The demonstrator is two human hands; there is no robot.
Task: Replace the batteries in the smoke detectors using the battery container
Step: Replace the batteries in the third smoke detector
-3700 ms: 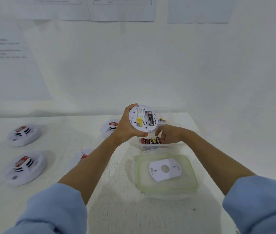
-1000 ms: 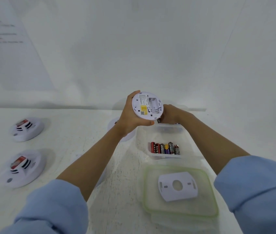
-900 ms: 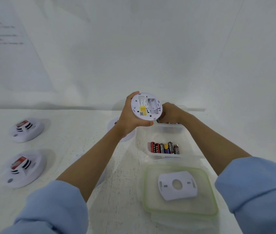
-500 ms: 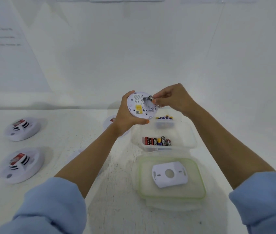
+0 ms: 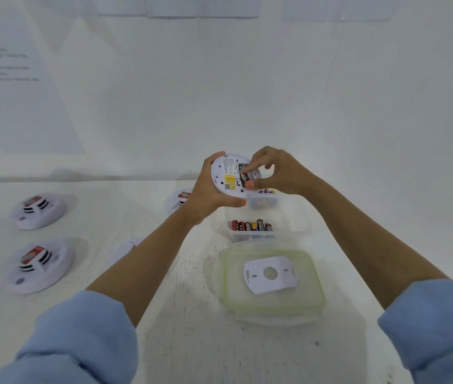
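**Fresh battery now in the compartment; seating not confirmed**

Nearest the camera, both forearms reach forward out of blue sleeves [image 5: 75, 336] over the white table [image 5: 192, 342]. The green-rimmed lid [image 5: 272, 308] lies upturned on the table with the detector's white mounting plate [image 5: 269, 274] resting on it, as it did a second ago.

Just beyond the lid stands the clear battery container [image 5: 291, 220]. A row of spare batteries [image 5: 251, 225] lies in its near compartment, and a few more show in the far one.

Above the container's far end, the left hand [image 5: 208, 195] grips the smoke detector [image 5: 230, 187] by its rim, back side toward the camera. A second ago its battery compartment was empty and the right hand was down behind it at the container. Half a second ago that hand was bringing a cell to the opening. Now the battery [image 5: 244, 177] lies inside the compartment, and the right hand [image 5: 278, 173] pinches it end to end between forefinger and thumb.

Assessment: the old cell is out and the replacement is going in. Full seating against the contacts cannot be confirmed, nor can polarity. The mounting plate is not yet refitted.

Further off to the left, other detectors [image 5: 39, 210] sit face up on the table, with one more behind the left wrist; their condition cannot be judged.
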